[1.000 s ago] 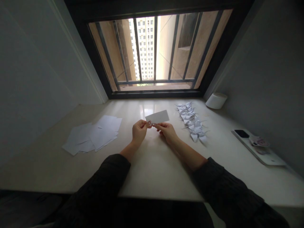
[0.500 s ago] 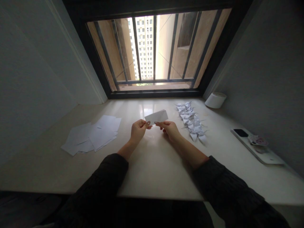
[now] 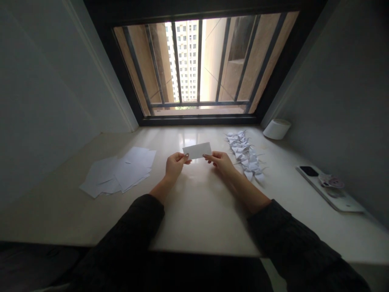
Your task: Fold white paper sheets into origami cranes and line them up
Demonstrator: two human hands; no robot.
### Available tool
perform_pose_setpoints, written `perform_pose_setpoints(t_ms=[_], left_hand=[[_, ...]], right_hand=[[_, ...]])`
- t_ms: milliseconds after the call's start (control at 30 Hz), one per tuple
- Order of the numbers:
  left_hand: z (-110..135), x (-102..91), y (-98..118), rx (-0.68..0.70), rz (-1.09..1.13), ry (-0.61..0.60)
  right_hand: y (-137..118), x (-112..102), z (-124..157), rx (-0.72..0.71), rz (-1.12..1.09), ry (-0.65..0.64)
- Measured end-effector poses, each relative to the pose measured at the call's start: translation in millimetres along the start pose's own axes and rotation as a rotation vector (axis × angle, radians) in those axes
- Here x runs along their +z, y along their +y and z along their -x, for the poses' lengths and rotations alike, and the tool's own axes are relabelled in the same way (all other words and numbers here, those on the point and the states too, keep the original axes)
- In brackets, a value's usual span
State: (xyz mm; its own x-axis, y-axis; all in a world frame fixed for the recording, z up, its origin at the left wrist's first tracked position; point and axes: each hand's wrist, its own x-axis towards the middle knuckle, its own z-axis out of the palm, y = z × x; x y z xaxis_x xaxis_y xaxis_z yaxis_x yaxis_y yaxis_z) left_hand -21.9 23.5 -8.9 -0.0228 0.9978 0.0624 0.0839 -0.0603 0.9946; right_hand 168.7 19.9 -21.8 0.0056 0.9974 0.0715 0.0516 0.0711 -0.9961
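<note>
A folded sheet of white paper (image 3: 197,150), now an oblong, is held up over the middle of the windowsill. My left hand (image 3: 175,164) pinches its lower left corner between thumb and fingers. At the lower right corner, my right hand (image 3: 221,162) grips it the same way, thumb on the near face. To the right of my right hand lies a row of several folded paper cranes (image 3: 243,154). A loose pile of white paper sheets (image 3: 130,168) spreads out to the left of my left hand.
The pale windowsill (image 3: 194,219) ends in a front edge close to my body. A white phone (image 3: 331,194) with a round grip on its back lies at the right. Near the right wall, a white cylindrical object (image 3: 277,129) leans or tilts. A barred window (image 3: 199,69) stands behind.
My hands have moved slightly apart along the folded paper, the right one outward to its corner. The paper has shifted a little left and is more level. Cranes and sheets stay put.
</note>
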Motion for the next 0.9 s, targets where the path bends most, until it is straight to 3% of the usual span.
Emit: perform_pose_setpoints(t_ms=[167,333,500,733,900], left_hand=[[-5,-1.8,-6,0.032,0.026,-0.003],[-2,2.2,-5,0.034,0.114,-0.035],[2,4.2,-4,0.022,0.114,-0.058],[1,3.8,-7,0.024,0.058,-0.069],[1,4.3,-7,0.013,0.061,-0.087]], right_hand=[[10,3,-1,-0.083,0.072,-0.059],[16,6,-1,-0.112,0.066,-0.038],[9,11,5,-0.08,0.061,0.041],[1,16,12,-0.031,-0.125,0.259],[1,17,13,-0.024,-0.136,0.312]])
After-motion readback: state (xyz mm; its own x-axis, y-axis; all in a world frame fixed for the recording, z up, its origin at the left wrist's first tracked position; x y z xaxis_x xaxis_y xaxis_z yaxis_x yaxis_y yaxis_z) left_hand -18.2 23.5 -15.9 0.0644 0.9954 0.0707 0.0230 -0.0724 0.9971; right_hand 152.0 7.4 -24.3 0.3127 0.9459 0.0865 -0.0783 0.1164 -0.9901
